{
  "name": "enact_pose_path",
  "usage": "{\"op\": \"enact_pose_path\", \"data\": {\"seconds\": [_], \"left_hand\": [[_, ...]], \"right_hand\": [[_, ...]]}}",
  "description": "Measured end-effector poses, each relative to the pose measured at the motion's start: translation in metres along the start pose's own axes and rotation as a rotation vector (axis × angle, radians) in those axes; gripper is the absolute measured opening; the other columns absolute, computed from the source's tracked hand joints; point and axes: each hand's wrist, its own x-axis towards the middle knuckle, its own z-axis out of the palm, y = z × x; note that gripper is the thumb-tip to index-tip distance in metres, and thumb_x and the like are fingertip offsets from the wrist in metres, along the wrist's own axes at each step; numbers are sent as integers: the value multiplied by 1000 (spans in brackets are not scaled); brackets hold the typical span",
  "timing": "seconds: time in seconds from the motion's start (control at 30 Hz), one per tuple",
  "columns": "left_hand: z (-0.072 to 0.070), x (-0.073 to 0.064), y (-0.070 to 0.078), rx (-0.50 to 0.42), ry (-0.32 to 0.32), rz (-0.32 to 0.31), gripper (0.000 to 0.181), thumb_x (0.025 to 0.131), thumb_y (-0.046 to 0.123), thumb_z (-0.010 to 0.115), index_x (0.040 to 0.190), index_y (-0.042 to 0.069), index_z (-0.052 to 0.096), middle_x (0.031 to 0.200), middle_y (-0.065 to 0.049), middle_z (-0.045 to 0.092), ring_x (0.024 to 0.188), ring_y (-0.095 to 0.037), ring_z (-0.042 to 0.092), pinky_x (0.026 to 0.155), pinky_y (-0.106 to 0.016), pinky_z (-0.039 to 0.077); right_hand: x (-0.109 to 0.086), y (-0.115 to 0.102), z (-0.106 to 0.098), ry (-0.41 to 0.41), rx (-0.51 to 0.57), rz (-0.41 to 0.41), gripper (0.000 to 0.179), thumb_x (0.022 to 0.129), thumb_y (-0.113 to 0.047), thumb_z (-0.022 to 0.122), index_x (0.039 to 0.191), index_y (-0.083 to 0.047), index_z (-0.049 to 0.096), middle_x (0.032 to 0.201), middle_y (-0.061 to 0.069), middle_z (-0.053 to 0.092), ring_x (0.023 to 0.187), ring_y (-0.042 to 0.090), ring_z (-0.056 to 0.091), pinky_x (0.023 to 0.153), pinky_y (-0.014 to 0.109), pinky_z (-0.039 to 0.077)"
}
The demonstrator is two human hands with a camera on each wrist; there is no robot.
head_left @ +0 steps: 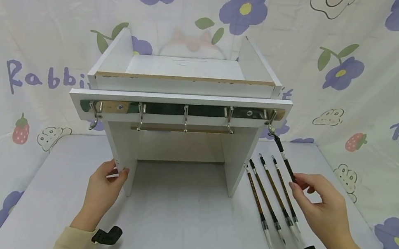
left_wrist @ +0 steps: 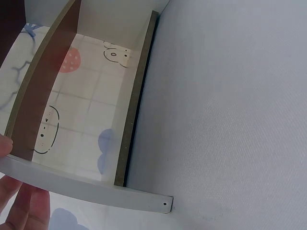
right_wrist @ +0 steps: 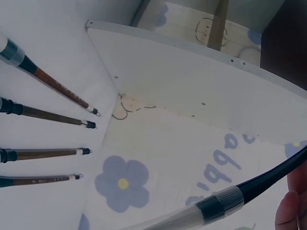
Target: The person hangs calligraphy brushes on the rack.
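A white wooden shelf rack (head_left: 180, 97) stands upright on the table, with a metal strip of several hooks (head_left: 186, 116) along its front edge. My left hand (head_left: 101, 193) grips the rack's left side panel (head_left: 123, 140), thumb on one face and fingers on the other. In my right hand (head_left: 326, 215), thumb and fingers pinch a dark calligraphy brush (head_left: 286, 162) by its handle. Its cord-loop end is up at the rightmost hook (head_left: 271, 121), overlapping the hook's tip in the head view. The clear-capped bristle end (right_wrist: 192, 215) points down.
Several more calligraphy brushes (head_left: 270, 183) lie side by side on the white table (head_left: 179, 226), right of the rack, loops toward the back. A patterned cloth (head_left: 381, 134) hangs behind and at the sides. Black wrist-camera mounts (head_left: 107, 235) sit at both wrists.
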Motion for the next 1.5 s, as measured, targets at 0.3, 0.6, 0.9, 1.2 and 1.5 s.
{"op": "enact_pose_path", "data": {"seconds": [0.3,0.6,0.9,1.2,1.5], "left_hand": [[0,1,0,-3,8,-1,33,95,21,62,127,12,61,116,-5,61,100,-26,64,79,-36,57],[0,0,1,-6,-6,-17,35,96,23,61,129,11,60,117,-7,60,101,-29,64,80,-38,56],[1,0,-1,2,1,-9,34,95,22,62,128,12,60,116,-5,61,100,-27,64,79,-38,57],[2,0,-2,3,8,-3,35,95,22,62,128,11,61,116,-6,61,100,-27,64,78,-37,57],[2,0,-2,-4,18,-5,33,95,21,63,127,12,62,115,-4,61,98,-24,65,78,-35,57]], "right_hand": [[1,-2,-1,3,-2,4,35,72,11,74,103,-5,72,88,1,66,82,5,56,73,16,41],[1,-3,-2,-6,-15,14,37,71,12,75,104,-6,72,89,0,66,82,6,56,72,16,41],[0,-3,-4,0,-22,-3,35,72,10,73,104,-5,72,88,0,66,82,6,55,71,16,41],[0,-3,-6,25,-19,-20,28,78,4,72,105,-2,73,88,1,66,83,7,55,72,16,40],[0,-2,-8,75,-2,-61,21,84,-5,71,105,1,72,88,8,67,85,7,56,80,9,42]]}}
